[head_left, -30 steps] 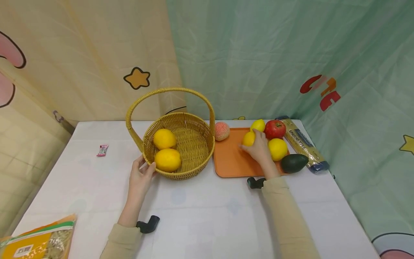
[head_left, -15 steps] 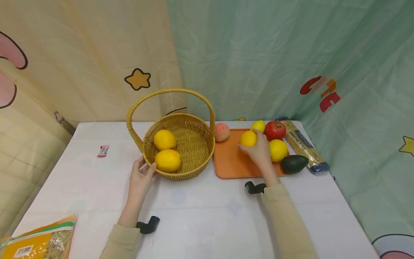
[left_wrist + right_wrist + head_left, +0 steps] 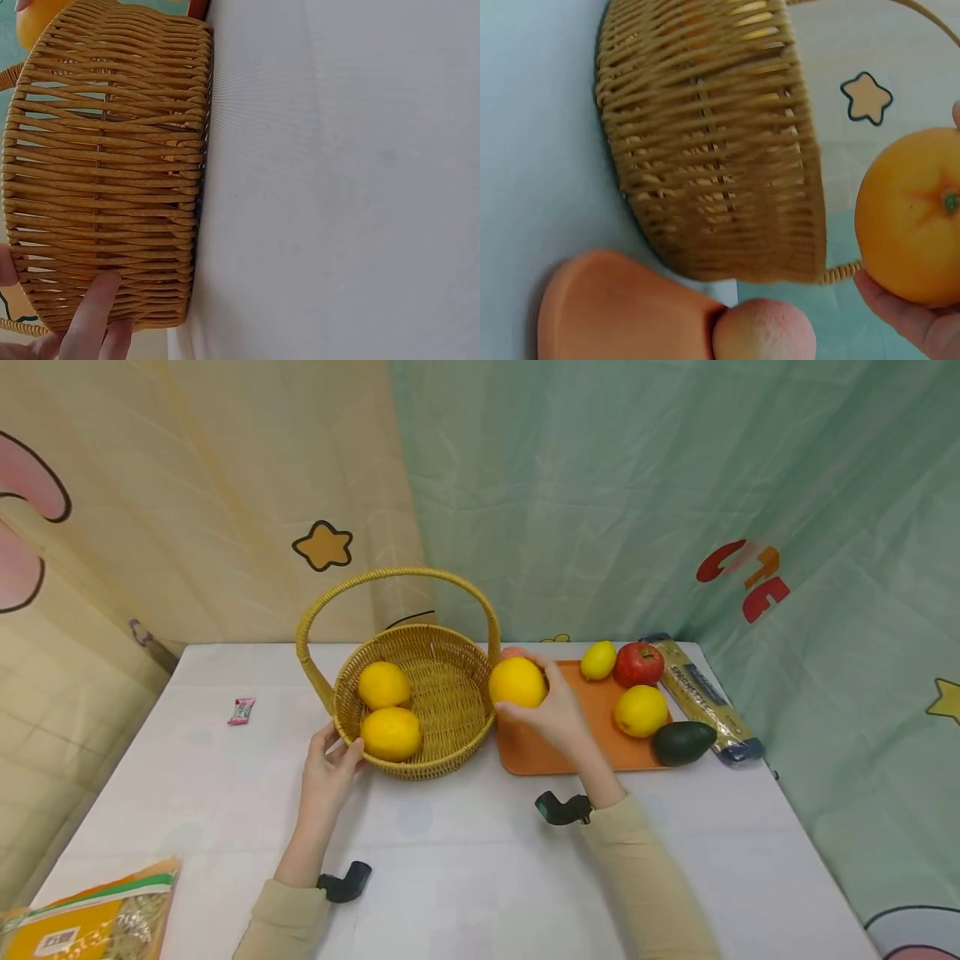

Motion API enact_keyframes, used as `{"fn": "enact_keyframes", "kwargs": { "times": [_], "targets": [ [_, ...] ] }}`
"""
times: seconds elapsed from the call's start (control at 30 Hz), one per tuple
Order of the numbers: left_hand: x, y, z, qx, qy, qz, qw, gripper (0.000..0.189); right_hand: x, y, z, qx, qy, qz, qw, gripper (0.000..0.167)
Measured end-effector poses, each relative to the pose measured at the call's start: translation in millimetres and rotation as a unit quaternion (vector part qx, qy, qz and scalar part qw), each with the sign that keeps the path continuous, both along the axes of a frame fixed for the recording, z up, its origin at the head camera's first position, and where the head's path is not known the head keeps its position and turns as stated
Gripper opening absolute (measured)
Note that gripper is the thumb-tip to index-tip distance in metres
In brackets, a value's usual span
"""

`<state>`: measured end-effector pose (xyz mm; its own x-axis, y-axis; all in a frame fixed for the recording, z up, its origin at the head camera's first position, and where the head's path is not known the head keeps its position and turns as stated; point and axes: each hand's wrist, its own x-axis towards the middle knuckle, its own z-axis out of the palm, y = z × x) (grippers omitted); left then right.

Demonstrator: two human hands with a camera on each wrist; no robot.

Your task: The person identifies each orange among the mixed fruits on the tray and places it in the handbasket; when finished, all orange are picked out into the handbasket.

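My right hand [image 3: 561, 712] grips an orange [image 3: 519, 682], raised at the basket's right rim. In the right wrist view the orange [image 3: 907, 217] shows its small green stem end, with fingertips beneath it. My left hand [image 3: 326, 778] holds the front left rim of the yellow wicker basket [image 3: 450, 766], thumb at the rim and fingers [image 3: 91, 311] against the woven outer wall. Inside the basket lie a round yellow-orange fruit [image 3: 383, 685] and a more oval one [image 3: 392, 734]. A peach [image 3: 513, 652] is mostly hidden behind the orange in the head view.
An orange tray [image 3: 536, 762] stands right of the basket, with a lemon [image 3: 597, 660], a red apple [image 3: 638, 664], a yellow fruit [image 3: 641, 711] and a dark green avocado [image 3: 683, 742]. Beyond lies a spaghetti pack [image 3: 701, 693]. A candy [image 3: 242, 711] and a food bag [image 3: 93, 914] are left.
My right hand has lifted the orange off the tray and carried it left to the basket's rim. My left hand stays on the basket.
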<state>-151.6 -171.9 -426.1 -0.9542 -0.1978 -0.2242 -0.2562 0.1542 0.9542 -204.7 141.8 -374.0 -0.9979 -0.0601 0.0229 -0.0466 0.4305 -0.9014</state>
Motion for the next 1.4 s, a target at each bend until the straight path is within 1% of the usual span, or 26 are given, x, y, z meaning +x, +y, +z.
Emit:
{"fn": "enact_keyframes", "kwargs": {
  "times": [0.1, 0.17, 0.3, 0.4, 0.53, 0.67, 0.77, 0.93, 1.13, 1.4],
  "targets": [
    [0.2, 0.3, 2.1, 0.001, -0.005, -0.005, 1.0000, 0.064, -2.5, -14, -2.2, -0.007, 0.022, 0.036, 0.9991, 0.085],
    [0.6, 0.1, 3.3, -0.001, -0.006, -0.010, 0.9999, 0.064, -4.4, -24, -3.5, -0.002, 0.025, 0.051, 0.9984, 0.084],
    [1.3, -1.1, 4.5, -0.006, -0.005, -0.017, 0.9998, 0.065, -11.8, -43, -9.6, 0.025, 0.026, 0.088, 0.9954, 0.085],
    [1.1, -1.9, 4.3, -0.009, -0.004, -0.018, 0.9998, 0.065, -19.8, -56, -14.3, 0.045, 0.047, 0.113, 0.9914, 0.085],
    [-0.4, -2.7, 2.8, -0.013, -0.008, -0.020, 0.9997, 0.065, -31.6, -69, -19.2, 0.067, 0.067, 0.129, 0.9871, 0.086],
    [-1.4, -4.0, 2.2, -0.019, -0.013, -0.026, 0.9994, 0.065, -43.4, -78, -24.6, 0.107, 0.064, 0.152, 0.9804, 0.087],
    [-1.5, -5.5, 2.0, -0.020, -0.014, -0.029, 0.9993, 0.065, -51.5, -83, -29.0, 0.142, 0.061, 0.159, 0.9751, 0.088],
    [-0.3, -6.8, 2.2, -0.021, -0.015, -0.030, 0.9992, 0.065, -61.5, -89, -31.8, 0.175, 0.043, 0.164, 0.9699, 0.089],
    [-0.8, -6.8, 2.7, -0.019, -0.013, -0.027, 0.9994, 0.064, -67.5, -92, -31.7, 0.197, 0.014, 0.172, 0.9649, 0.087],
    [-0.5, -5.5, 4.4, -0.017, -0.009, -0.027, 0.9995, 0.065, -71.8, -93, -35.2, 0.210, -0.002, 0.173, 0.9622, 0.087]
  ]
}}
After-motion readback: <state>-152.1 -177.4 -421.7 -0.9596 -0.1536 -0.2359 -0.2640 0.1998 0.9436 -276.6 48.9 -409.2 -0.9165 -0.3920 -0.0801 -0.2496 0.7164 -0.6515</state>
